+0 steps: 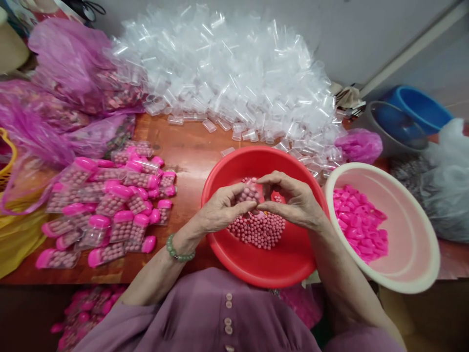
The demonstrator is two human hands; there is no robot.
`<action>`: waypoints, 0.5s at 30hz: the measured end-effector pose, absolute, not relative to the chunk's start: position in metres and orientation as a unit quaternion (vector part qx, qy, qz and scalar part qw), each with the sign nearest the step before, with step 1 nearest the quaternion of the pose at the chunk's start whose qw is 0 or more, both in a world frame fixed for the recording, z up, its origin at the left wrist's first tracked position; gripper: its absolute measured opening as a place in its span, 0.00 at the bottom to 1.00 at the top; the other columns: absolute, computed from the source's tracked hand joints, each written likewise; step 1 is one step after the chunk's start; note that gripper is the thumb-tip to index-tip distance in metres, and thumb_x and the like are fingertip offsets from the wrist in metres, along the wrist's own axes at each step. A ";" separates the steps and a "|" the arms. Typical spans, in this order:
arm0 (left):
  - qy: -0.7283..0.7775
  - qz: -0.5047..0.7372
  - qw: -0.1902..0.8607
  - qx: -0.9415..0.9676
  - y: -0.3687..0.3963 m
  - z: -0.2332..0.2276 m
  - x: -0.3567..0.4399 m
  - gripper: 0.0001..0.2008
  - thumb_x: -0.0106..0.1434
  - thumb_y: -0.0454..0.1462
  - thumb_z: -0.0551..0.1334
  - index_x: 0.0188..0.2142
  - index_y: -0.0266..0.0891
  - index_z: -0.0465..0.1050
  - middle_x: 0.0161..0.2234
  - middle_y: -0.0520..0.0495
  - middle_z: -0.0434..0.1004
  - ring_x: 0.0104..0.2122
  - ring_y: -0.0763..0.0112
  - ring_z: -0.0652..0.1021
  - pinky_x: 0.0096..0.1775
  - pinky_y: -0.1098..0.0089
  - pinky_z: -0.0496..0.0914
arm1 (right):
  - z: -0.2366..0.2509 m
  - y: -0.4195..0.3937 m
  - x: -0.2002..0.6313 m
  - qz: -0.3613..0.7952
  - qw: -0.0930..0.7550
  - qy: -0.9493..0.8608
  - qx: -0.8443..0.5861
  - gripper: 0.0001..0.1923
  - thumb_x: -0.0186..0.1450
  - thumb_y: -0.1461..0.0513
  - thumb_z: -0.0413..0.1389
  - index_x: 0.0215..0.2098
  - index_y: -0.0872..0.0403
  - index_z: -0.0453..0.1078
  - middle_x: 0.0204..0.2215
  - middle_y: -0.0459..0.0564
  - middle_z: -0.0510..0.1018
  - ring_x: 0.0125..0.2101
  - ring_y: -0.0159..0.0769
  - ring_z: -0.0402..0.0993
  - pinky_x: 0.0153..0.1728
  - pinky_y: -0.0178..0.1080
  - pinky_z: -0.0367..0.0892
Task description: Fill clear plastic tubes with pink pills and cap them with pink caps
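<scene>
Both my hands meet over a red basin (234,171) that holds a heap of small pink balls (258,231). My left hand (220,210) and my right hand (296,200) together grip a small clear container (249,191) filled with pink balls, fingertips touching it from both sides. A green bead bracelet (178,252) circles my left wrist. To the right, a cream basin (414,274) holds several bright pink caps (359,222).
Filled, pink-capped containers (110,210) lie piled on the wooden table at left. A big heap of empty clear containers (234,73) fills the back. Pink plastic bags (69,78) sit at far left, blue and grey bowls (403,122) at far right.
</scene>
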State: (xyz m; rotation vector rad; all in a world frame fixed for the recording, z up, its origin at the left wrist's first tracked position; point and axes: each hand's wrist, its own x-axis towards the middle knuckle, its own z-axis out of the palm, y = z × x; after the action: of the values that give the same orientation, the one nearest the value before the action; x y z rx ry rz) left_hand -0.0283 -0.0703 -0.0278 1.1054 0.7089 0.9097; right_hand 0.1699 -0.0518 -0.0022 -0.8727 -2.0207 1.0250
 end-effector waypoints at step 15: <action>0.305 0.391 0.716 0.492 -0.064 -0.039 -0.032 0.19 0.61 0.41 0.66 0.50 0.36 0.75 0.44 0.42 0.79 0.45 0.65 0.78 0.50 0.65 0.71 | -0.005 -0.043 0.160 0.351 0.314 -0.821 -0.324 0.18 0.61 0.57 0.65 0.48 0.53 0.72 0.31 0.46 0.74 0.29 0.29 0.69 0.33 0.35 0.68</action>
State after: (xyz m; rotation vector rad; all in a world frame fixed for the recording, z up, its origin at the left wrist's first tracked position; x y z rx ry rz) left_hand -0.0323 -0.0639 -0.0392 1.0895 0.6747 0.8646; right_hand 0.1600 -0.0433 -0.0051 -0.8547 -2.1640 0.9248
